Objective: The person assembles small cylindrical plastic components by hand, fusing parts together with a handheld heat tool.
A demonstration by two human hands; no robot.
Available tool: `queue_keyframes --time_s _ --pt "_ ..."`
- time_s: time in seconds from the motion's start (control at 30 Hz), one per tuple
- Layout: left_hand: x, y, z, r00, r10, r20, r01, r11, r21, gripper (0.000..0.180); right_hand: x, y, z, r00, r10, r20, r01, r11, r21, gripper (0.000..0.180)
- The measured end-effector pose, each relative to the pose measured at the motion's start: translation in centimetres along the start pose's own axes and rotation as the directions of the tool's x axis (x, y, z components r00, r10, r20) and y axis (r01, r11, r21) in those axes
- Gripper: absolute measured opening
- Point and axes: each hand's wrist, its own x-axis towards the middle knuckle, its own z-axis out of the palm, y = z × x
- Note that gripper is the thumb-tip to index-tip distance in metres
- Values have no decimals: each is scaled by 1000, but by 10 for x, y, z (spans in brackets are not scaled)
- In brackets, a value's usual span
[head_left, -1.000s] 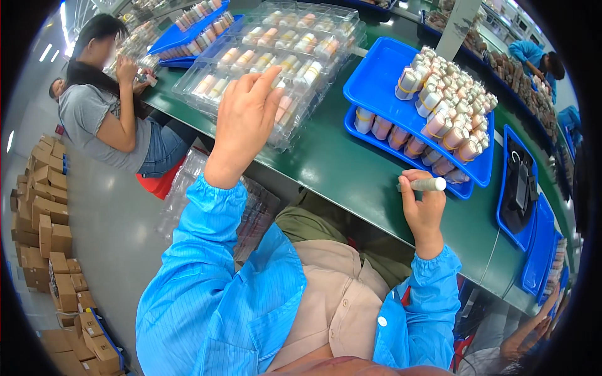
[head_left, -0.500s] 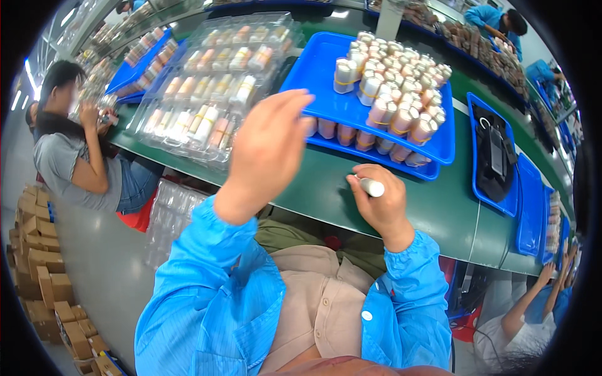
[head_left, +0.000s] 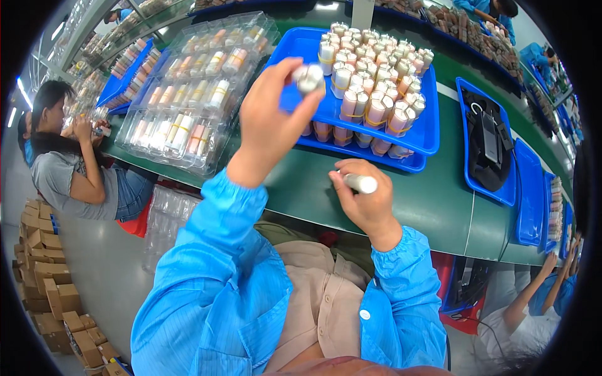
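Gripping a small silvery cylinder [head_left: 309, 78] at its fingertips, the left hand [head_left: 273, 122] is hovering raised over the near edge of a blue tray [head_left: 426, 131]. The right hand [head_left: 364, 207] is clenching around a white tube [head_left: 360, 183], resting on the green work surface [head_left: 433, 207] just below that tray. Beyond both hands, bundled pale tubes [head_left: 370, 69] are standing packed upright in it. Left of the left hand, clear plastic blister trays [head_left: 194, 94] are lying stacked; brown cartons [head_left: 44, 269] are sitting on the floor far left.

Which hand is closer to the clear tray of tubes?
Left. The left hand, gripping a small silvery piece, is raised just beside the clear tray. The right hand, holding a white tube, sits farther off, nearer the person.
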Motion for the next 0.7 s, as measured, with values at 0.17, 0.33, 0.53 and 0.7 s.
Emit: queue_keyframes --time_s 0.17,0.33,0.53,0.7 --pt "-79 18 -27 960 178 215 -131 968 -216 52 -3 6 -2 956 255 -149 -199 929 313 14" --pt "-118 3 -9 946 -29 323 98 975 -200 48 9 -1 -4 890 446 -91 -333 774 539 10" --pt "-121 3 -6 943 -41 330 128 961 -247 48 15 -12 3 918 390 -68 -343 869 357 11" --pt "-123 1 -9 945 -47 323 135 957 -255 49 25 -24 5 944 329 -19 -326 940 99 14"
